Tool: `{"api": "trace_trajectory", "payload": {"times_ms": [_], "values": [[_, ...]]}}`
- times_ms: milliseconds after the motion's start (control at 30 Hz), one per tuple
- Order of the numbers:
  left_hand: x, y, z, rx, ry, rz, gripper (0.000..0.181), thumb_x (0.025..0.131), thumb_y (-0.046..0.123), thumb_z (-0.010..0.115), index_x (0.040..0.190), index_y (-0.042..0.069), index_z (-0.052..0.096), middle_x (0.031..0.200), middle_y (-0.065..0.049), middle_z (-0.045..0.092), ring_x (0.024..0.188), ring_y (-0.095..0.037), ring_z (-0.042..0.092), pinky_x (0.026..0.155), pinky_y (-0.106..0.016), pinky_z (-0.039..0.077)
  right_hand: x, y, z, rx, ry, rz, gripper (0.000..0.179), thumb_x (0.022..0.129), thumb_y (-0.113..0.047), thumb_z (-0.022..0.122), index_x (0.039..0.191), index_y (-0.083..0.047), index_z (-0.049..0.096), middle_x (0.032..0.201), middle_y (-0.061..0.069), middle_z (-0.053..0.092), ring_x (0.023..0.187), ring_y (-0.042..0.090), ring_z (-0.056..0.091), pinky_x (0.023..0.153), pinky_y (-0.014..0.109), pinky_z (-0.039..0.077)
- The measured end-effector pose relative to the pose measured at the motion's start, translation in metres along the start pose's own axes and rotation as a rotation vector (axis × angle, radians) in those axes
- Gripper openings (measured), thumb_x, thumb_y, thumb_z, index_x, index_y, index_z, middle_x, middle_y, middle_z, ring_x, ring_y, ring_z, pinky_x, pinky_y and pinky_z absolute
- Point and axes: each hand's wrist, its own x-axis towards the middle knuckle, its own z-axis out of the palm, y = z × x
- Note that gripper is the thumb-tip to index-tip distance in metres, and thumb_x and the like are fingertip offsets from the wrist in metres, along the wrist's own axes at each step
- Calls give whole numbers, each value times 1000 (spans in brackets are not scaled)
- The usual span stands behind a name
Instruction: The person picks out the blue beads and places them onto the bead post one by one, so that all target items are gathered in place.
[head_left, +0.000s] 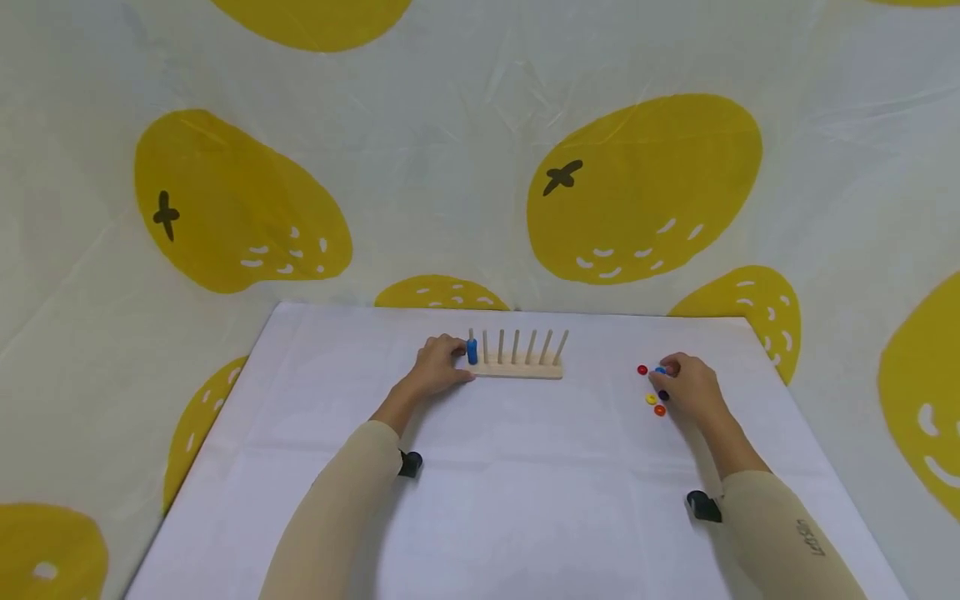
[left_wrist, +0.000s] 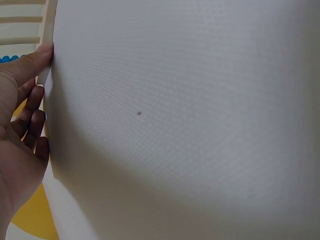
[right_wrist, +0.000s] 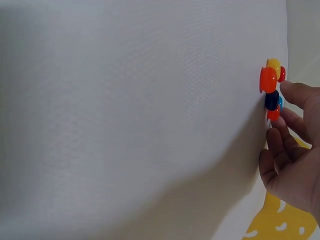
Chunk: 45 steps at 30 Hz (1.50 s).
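Observation:
A wooden peg rack [head_left: 517,372] stands on the white table, with a row of upright pegs. Blue beads [head_left: 472,352] are stacked on its leftmost peg. My left hand [head_left: 437,365] grips the rack's left end, thumb against the front of the base; in the left wrist view the thumb [left_wrist: 32,65] lies on the base edge. On the right, my right hand [head_left: 692,385] has thumb and index finger about a loose blue bead [head_left: 660,370]. Close by lie a red bead [head_left: 642,370], a dark bead [head_left: 663,395], a yellow bead [head_left: 651,399] and an orange bead [head_left: 660,410].
A white cloth [head_left: 525,500] covers the table. Behind it hangs a pale backdrop [head_left: 450,167] printed with yellow fruit. Black wrist devices [head_left: 703,506] show at both sleeves.

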Motion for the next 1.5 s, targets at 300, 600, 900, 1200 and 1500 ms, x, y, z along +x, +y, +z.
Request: {"api": "trace_trajectory", "payload": {"times_ms": [300, 600, 900, 1200, 1500], "values": [[1, 0, 2, 15, 1, 5, 61, 84, 27, 87, 136, 5, 65, 126, -8, 65, 123, -29, 51, 112, -48, 36, 1, 2, 2, -22, 12, -3, 46, 102, -27, 64, 130, 8, 55, 112, 25, 59, 101, 37, 54, 95, 52, 54], [1, 2, 0, 37, 10, 19, 59, 83, 27, 88, 133, 5, 67, 125, -8, 65, 120, -28, 52, 111, -49, 37, -1, 2, 3, -52, 62, -37, 42, 101, -25, 65, 125, 8, 57, 104, 22, 62, 94, 34, 56, 84, 44, 54], [1, 3, 0, 39, 8, 33, 60, 83, 28, 88, 134, 4, 66, 124, -8, 65, 119, -29, 52, 109, -49, 39, -3, 1, 1, -43, 84, -28, 35, 101, -22, 65, 120, 7, 58, 101, 21, 63, 91, 33, 58, 81, 39, 54], [0, -1, 0, 29, 4, 32, 61, 84, 28, 88, 136, 5, 65, 126, -8, 65, 122, -29, 52, 110, -50, 38, 1, 6, 5, -31, 78, -38, 33, 101, -24, 65, 117, 5, 60, 98, 18, 62, 90, 30, 58, 77, 34, 52], [0, 0, -2, 33, 2, 14, 61, 84, 28, 88, 135, 5, 66, 124, -8, 65, 122, -29, 52, 111, -51, 37, 1, 1, -1, 1, 78, -55, 36, 102, -29, 65, 120, 2, 58, 102, 17, 64, 88, 28, 60, 73, 28, 51]]}}
